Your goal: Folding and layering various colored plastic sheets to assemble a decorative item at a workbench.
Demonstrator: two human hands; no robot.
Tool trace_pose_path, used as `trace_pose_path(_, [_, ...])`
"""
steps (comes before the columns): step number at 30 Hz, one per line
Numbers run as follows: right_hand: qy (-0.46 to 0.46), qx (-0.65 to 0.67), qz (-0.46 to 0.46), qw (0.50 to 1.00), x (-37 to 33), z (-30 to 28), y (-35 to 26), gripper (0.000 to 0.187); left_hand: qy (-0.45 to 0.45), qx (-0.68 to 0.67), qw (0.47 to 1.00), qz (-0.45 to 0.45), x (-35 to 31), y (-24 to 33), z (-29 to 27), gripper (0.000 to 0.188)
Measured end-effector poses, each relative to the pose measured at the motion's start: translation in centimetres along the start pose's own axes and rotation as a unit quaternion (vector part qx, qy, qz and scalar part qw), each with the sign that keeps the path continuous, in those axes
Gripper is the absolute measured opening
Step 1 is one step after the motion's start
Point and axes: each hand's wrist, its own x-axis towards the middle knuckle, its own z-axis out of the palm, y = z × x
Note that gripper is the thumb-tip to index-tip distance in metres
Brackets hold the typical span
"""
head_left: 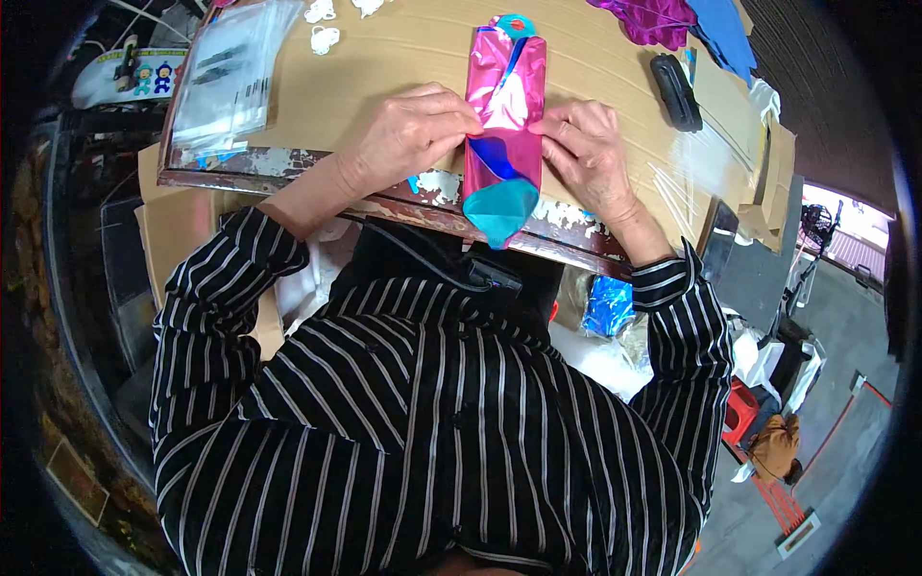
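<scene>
A shiny pink foil piece, folded into a long strip with blue and teal parts, lies on the cardboard-covered table. Its teal end hangs over the table's near edge. My left hand pinches the strip's left edge at mid-length between thumb and fingers. Opposite it, my right hand pinches the right edge at about the same height. The foil looks flat between the two hands, with a crease running across there.
Clear plastic bags lie at the table's left, near small white bundles. On the right are a black case, thin white sticks and more pink foil. A blue packet sits below the table edge.
</scene>
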Motion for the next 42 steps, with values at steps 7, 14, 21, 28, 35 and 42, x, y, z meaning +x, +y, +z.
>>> trace_pose_path(7, [-0.003, 0.037, 0.026, 0.999, -0.8, 0.7, 0.0, 0.022, 0.024, -0.012, 0.999, -0.03, -0.4, 0.2, 0.7, 0.018])
trace_pose_path(14, [0.003, 0.015, 0.06, 0.998, -1.0, 0.1, -1.4, 0.021, 0.038, -0.043, 0.996, -0.07, -0.4, 0.4, 0.8, 0.018])
trace_pose_path(21, [0.02, 0.022, 0.117, 0.993, -1.0, 0.8, -1.4, 0.019, 0.039, -0.069, 0.992, -0.099, -0.3, 0.2, 0.8, 0.017])
trace_pose_path(28, [0.016, 0.104, 0.262, 0.959, -0.2, 1.6, -2.2, 0.013, 0.011, -0.032, 0.985, -0.17, 0.5, 1.2, -0.6, 0.018])
trace_pose_path(35, [0.037, 0.116, 0.281, 0.952, 0.0, 2.5, -2.3, 0.014, 0.056, -0.103, 0.949, -0.294, 1.1, 1.5, 0.7, 0.024])
trace_pose_path(42, [0.046, 0.074, 0.301, 0.95, 0.6, 2.8, -2.6, 0.015, 0.087, -0.051, 0.938, -0.333, 1.9, 1.3, 1.4, 0.027])
